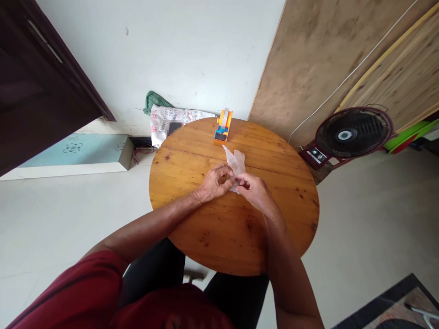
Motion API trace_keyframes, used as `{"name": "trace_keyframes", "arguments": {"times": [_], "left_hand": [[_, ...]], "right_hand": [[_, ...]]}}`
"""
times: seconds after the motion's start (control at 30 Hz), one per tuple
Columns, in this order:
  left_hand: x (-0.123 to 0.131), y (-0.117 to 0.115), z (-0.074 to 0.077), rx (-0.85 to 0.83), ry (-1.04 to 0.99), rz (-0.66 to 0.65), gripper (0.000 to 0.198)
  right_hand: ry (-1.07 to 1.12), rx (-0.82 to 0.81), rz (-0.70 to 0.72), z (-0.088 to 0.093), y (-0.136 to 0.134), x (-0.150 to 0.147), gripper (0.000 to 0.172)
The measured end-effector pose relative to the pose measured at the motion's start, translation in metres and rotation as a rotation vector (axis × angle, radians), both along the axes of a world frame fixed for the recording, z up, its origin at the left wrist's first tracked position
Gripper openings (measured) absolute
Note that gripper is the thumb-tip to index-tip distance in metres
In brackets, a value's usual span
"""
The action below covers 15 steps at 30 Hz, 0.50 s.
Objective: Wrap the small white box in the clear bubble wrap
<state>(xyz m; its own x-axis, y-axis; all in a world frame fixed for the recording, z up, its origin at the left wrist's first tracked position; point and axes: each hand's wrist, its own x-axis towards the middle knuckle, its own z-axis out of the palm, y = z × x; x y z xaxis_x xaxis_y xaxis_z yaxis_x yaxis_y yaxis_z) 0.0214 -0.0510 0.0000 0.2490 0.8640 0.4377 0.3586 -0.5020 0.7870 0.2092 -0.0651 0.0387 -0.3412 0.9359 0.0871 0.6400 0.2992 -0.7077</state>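
A crumpled translucent piece of bubble wrap (236, 161) lies near the middle of the round wooden table (219, 228). My left hand (216, 182) pinches its near left edge, thumb and forefinger curled together. From the other side my right hand (253, 186) grips the same near part, fingers bent inward and almost meeting the left ones. Whatever the wrap may enclose is hidden by the fingers. Beyond it, close to the table's far edge, stands an orange and blue tape dispenser (223, 125) with a roll of tape on it; neither hand touches it.
A printed white sack (159, 121) and a green bag (156, 100) lean against the wall behind the table. To the right is a dark round fan (355, 132) near a wooden panel. A pale blue box (75, 151) lies on the floor at left.
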Motion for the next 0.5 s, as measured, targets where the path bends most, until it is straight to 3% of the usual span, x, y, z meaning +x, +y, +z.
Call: {"name": "trace_keyframes", "arguments": {"times": [0.17,0.3,0.5], "left_hand": [[-0.006,0.015,0.003,-0.075,0.138,0.078,0.023],[-0.003,0.03,0.016,-0.072,0.356,0.108,0.032],[0.007,0.047,0.036,-0.285,0.594,0.124,0.026]], "right_hand": [[0.0,0.02,-0.019,-0.001,-0.001,0.0,0.017],[-0.018,0.032,-0.026,0.0,-0.002,-0.001,0.015],[-0.033,0.026,-0.037,-0.001,-0.001,0.0,0.02]]}}
